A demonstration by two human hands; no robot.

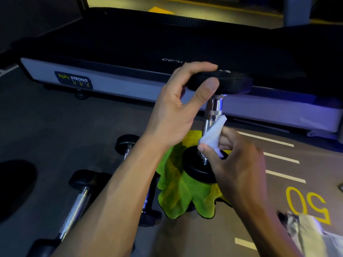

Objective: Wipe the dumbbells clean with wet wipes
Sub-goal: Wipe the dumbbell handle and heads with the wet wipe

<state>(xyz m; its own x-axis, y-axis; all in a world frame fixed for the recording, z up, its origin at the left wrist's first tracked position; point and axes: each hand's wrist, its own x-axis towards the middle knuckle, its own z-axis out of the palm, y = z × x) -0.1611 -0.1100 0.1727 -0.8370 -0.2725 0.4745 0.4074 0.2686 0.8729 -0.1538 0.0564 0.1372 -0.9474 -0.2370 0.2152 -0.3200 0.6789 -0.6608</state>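
I see the dumbbell [213,115] standing upright, my left hand [178,108] gripping its top head, my right hand [230,160] pinching the wet wipe [213,134] against the handle's lower end.

Four dumbbells [213,112] (one upright), one wipe [213,134]

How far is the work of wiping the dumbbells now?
In progress: the left hand steadies the upright dumbbell by its top, and the right hand rubs a white wipe on its handle. Left: at least two dumbbells lie on the floor. Whether any is already clean cannot be seen.
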